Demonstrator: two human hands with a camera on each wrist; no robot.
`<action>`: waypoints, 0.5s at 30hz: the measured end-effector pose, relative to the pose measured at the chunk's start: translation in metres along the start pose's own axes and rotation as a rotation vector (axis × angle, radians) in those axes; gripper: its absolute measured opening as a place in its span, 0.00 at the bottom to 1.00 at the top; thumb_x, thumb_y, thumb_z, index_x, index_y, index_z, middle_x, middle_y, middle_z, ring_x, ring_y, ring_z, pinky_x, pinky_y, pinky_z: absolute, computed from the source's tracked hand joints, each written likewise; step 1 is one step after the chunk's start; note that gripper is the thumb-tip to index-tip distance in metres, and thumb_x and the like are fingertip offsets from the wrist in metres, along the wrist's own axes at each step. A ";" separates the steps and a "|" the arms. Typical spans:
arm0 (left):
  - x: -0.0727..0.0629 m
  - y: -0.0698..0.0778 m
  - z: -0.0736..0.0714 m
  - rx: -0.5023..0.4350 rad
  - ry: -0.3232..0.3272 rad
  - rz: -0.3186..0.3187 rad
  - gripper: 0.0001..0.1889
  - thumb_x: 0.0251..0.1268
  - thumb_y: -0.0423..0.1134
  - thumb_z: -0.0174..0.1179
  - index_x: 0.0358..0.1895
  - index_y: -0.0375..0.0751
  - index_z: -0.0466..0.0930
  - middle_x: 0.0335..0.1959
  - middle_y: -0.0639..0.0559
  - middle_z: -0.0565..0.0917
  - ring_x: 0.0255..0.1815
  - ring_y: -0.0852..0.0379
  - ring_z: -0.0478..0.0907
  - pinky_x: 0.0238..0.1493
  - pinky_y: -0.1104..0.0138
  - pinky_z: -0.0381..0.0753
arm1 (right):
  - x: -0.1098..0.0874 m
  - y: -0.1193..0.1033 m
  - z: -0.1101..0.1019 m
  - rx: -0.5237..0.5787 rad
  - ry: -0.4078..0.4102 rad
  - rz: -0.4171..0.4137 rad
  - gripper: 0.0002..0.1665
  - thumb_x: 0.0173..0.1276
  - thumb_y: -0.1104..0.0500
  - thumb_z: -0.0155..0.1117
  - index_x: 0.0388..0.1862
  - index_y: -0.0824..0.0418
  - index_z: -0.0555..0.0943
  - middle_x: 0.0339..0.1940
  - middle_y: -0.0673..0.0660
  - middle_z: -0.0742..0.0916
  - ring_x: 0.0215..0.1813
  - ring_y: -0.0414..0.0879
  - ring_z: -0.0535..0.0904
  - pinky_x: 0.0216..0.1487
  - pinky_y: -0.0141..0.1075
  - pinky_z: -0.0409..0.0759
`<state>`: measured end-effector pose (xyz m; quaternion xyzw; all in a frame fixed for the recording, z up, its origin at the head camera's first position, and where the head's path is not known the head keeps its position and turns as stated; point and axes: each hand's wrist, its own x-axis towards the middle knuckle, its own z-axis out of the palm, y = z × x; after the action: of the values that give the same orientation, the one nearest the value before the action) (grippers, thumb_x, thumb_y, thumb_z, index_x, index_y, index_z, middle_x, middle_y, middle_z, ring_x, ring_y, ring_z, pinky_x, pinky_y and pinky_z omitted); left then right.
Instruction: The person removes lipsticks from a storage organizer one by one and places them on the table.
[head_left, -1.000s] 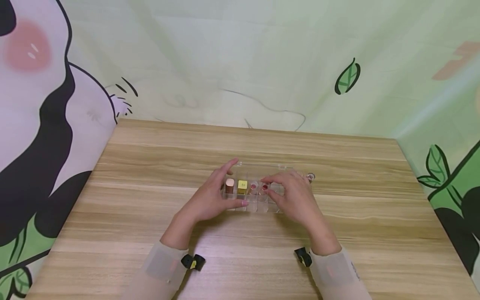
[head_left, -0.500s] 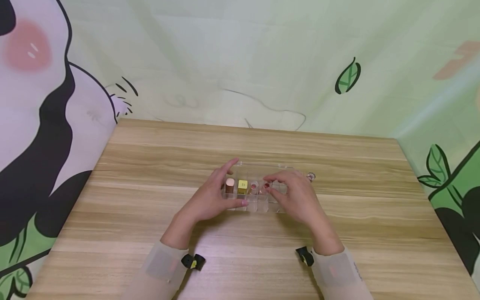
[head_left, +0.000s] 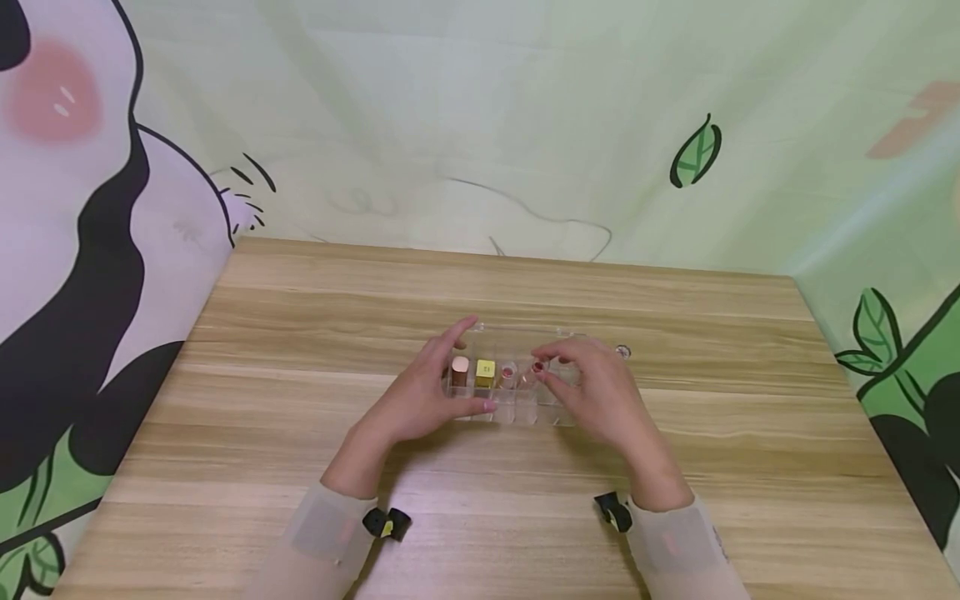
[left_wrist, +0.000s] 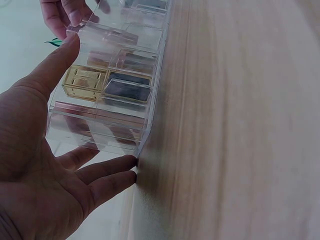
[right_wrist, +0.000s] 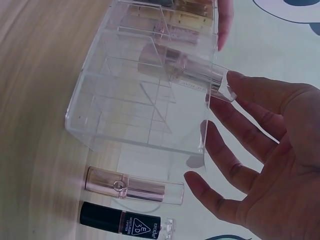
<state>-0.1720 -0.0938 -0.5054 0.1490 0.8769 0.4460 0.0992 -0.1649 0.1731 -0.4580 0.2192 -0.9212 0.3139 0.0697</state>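
A clear plastic lipstick organizer (head_left: 528,410) stands on the table. My left hand (head_left: 422,392) holds its left end, thumb along the front and fingers around the side and back. My right hand (head_left: 596,387) pinches the top of a clear-capped pink lipstick (right_wrist: 192,69) between thumb and fingers. The lower part of that lipstick still sits within a compartment, tilted. Left of it stand another clear-capped lipstick (head_left: 507,376), a gold square-capped lipstick (head_left: 485,373) and a rose-brown lipstick (head_left: 460,372). My right hand partly covers the organizer's right end in the head view.
Beyond the organizer's right end stand a pink-gold lipstick (right_wrist: 132,186) with a clear cap and a black lipstick (right_wrist: 120,220). The wooden table (head_left: 480,533) reaches back to a printed cloth backdrop (head_left: 450,125).
My right hand has shifted slightly right and away, taking the top of the pinched lipstick with it. The left hand and the organizer have stayed in place.
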 end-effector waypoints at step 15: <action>0.000 0.001 0.000 -0.001 -0.002 -0.007 0.61 0.56 0.59 0.82 0.84 0.84 0.43 0.74 0.48 0.70 0.71 0.42 0.74 0.69 0.40 0.76 | -0.001 -0.003 -0.012 0.049 0.012 0.021 0.15 0.72 0.62 0.76 0.55 0.61 0.89 0.51 0.55 0.92 0.52 0.54 0.84 0.55 0.53 0.79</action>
<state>-0.1718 -0.0932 -0.5052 0.1461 0.8772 0.4459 0.1016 -0.1625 0.1788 -0.4476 0.2094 -0.9150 0.3384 0.0668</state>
